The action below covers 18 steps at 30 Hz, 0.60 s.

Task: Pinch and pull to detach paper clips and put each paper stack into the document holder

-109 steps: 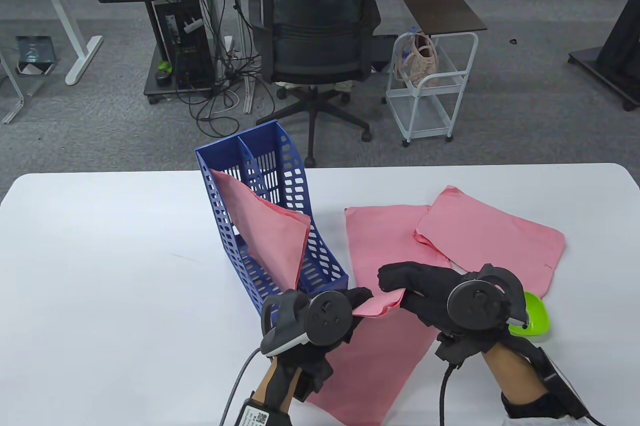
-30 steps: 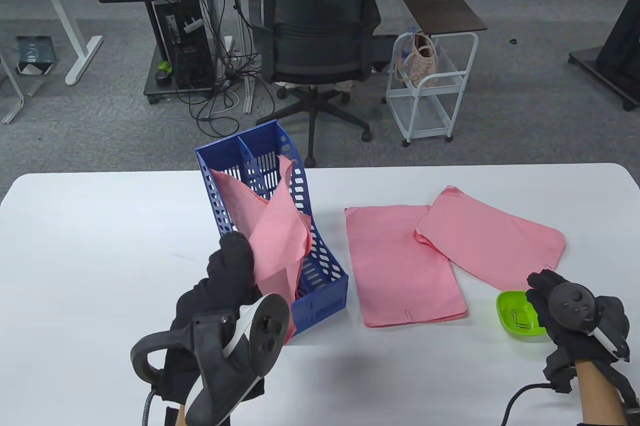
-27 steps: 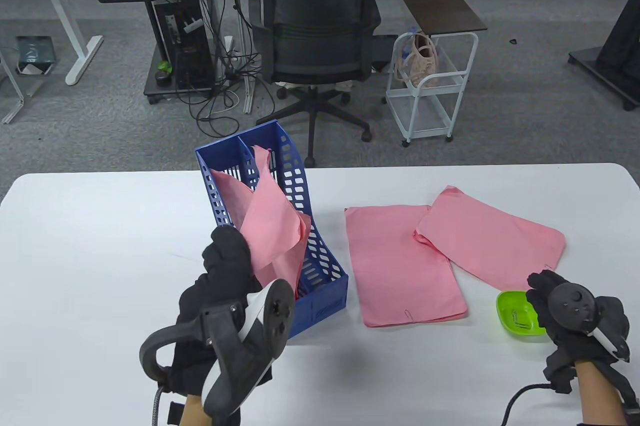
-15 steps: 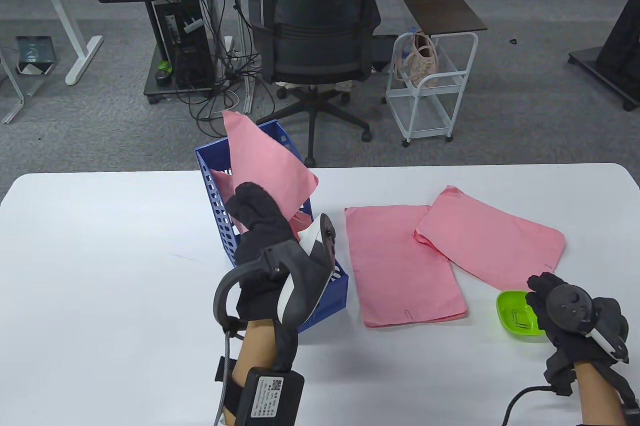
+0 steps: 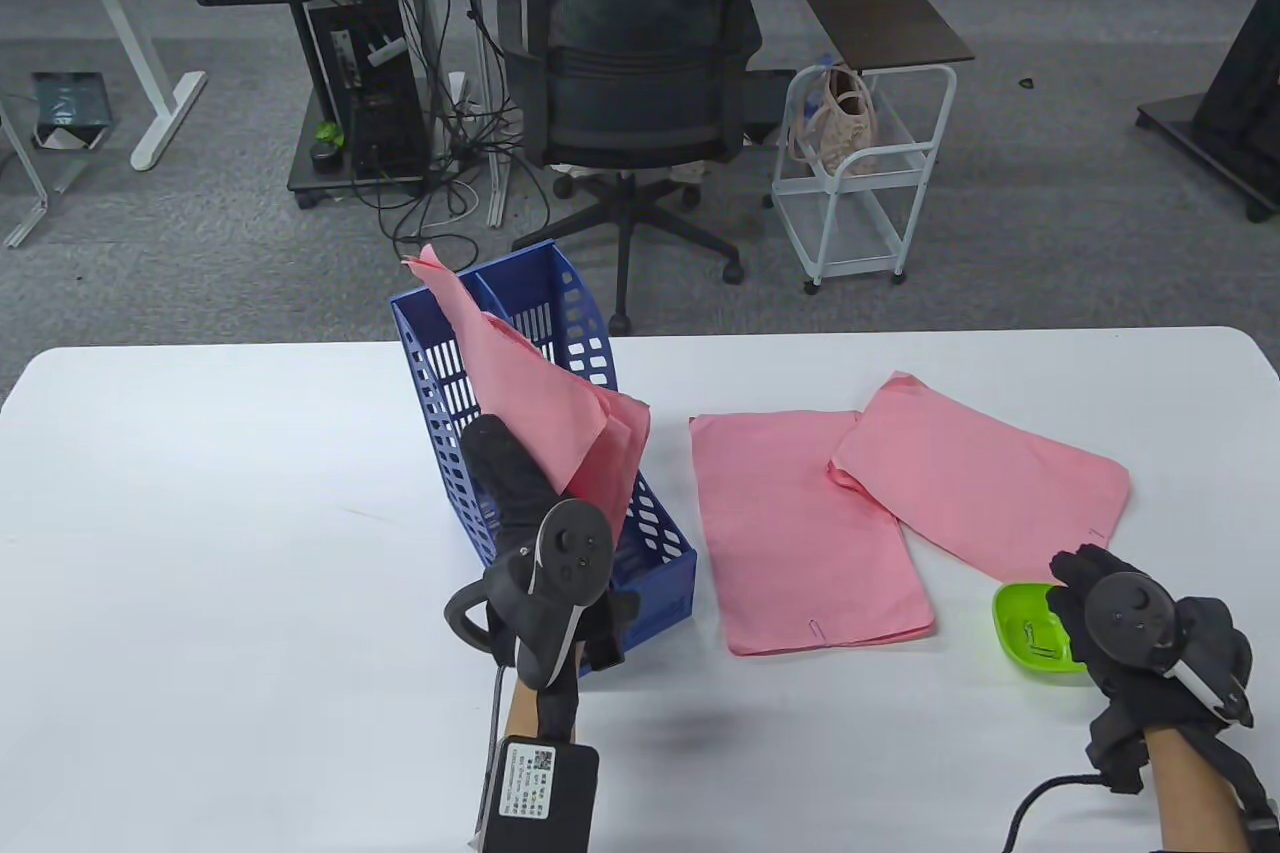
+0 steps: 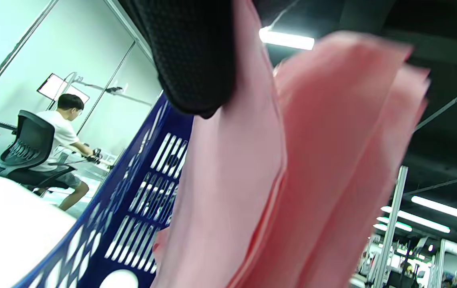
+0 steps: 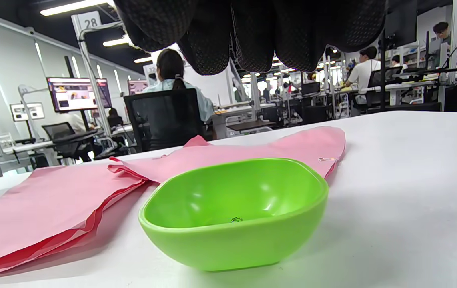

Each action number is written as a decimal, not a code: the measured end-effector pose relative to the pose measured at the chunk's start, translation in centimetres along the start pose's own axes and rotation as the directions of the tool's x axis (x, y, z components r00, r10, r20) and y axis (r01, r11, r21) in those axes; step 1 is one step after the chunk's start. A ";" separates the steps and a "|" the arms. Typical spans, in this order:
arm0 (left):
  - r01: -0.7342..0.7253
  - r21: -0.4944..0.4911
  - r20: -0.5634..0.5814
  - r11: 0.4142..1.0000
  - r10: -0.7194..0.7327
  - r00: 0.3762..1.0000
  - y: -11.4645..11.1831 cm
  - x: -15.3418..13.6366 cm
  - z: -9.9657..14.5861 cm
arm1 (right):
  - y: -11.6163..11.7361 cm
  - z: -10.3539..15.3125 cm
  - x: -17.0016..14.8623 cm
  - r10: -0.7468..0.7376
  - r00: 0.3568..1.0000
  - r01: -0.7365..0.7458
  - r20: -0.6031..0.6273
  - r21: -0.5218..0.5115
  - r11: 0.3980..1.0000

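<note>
Two gloved hands work at the near edge of the white table (image 5: 200,493). At about four o'clock, nearest the viewer, the right hand (image 5: 1150,633) rests beside the green bowl (image 5: 1030,638), fingers loosely curled and holding nothing. It seems parked there because the bowl collects the removed clips, and a few paper clips (image 5: 1040,641) lie inside it.

Just beyond, toward the middle, the left hand (image 5: 530,513) reaches up into the blue document holder (image 5: 640,583). Its fingers (image 6: 196,60) lie against a pink paper stack (image 5: 530,393), but whether they pinch the sheets or only press them cannot be told from either view. The stack stands tilted in the holder's left compartment, its top corner poking above the far rim at twelve o'clock, so the hand is probably steadying it while it settles.

Toward two o'clock, two further stacks lie flat on the table: a nearer stack (image 5: 800,523), with a clip (image 5: 818,628) on its near edge, and a farther stack (image 5: 990,473) overlapping its far right corner. Both appear to await unclipping.
</note>
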<state>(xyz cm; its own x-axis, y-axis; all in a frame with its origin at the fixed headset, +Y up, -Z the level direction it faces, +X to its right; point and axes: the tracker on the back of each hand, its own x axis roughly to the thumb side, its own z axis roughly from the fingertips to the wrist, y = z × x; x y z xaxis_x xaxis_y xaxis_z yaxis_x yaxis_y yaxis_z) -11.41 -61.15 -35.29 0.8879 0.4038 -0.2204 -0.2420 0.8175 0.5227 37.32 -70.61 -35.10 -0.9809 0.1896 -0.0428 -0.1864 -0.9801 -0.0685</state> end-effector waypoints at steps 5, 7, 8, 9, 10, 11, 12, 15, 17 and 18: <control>0.002 -0.114 -0.049 0.993 -0.007 0.999 -3.0 -1.5 0.3 | 0.1 0.0 0.1 0.008 1.000 -0.008 0.002 0.004 1.000; 0.024 -0.140 -0.037 0.990 -0.030 0.999 -3.8 -1.9 0.3 | 0.1 0.0 0.1 0.008 1.000 -0.008 0.002 0.006 1.000; 0.032 -0.149 -0.031 0.988 -0.037 0.999 -3.9 -2.0 0.3 | 0.1 0.0 0.1 0.006 1.000 -0.006 0.002 0.010 1.000; 0.038 -0.150 -0.020 0.988 -0.042 0.999 -3.9 -2.1 0.2 | 0.2 0.0 0.0 0.004 1.000 -0.004 0.001 0.015 1.000; 0.044 -0.153 -0.002 0.987 -0.045 0.999 -3.7 -2.1 0.2 | 0.2 -0.1 0.0 -0.002 1.000 0.002 -0.001 0.022 1.000; 0.046 -0.161 0.008 0.986 -0.045 0.999 -3.6 -2.2 0.1 | 0.2 -0.1 -0.1 -0.009 1.000 0.009 -0.003 0.027 1.000; 0.046 -0.188 0.044 0.981 -0.039 0.998 -3.3 -2.3 0.1 | 0.2 -0.3 -0.2 -0.021 1.000 0.021 -0.007 0.039 0.999; 0.093 -0.262 0.137 0.960 -0.059 0.989 -2.7 -2.5 0.1 | 0.1 -0.6 -0.4 -0.047 0.999 0.047 -0.012 0.058 0.997; 0.149 -0.287 0.202 0.946 -0.092 0.975 -2.3 -2.7 0.1 | -0.2 -1.0 -0.6 -0.078 0.997 0.079 -0.012 0.077 0.994; 0.179 -0.291 0.238 0.940 -0.110 0.965 -2.1 -2.8 0.2 | -0.4 -1.3 -0.7 -0.095 0.995 0.096 -0.014 0.089 0.991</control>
<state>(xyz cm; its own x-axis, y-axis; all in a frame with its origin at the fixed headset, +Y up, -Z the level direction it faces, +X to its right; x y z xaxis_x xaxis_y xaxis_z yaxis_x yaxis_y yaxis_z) -13.35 -64.06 -35.57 0.9766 0.2019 -0.0742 -0.1824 0.9600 0.2126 38.12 -70.29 -36.31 -0.9580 0.2823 -0.0501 -0.2835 -0.9588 0.0168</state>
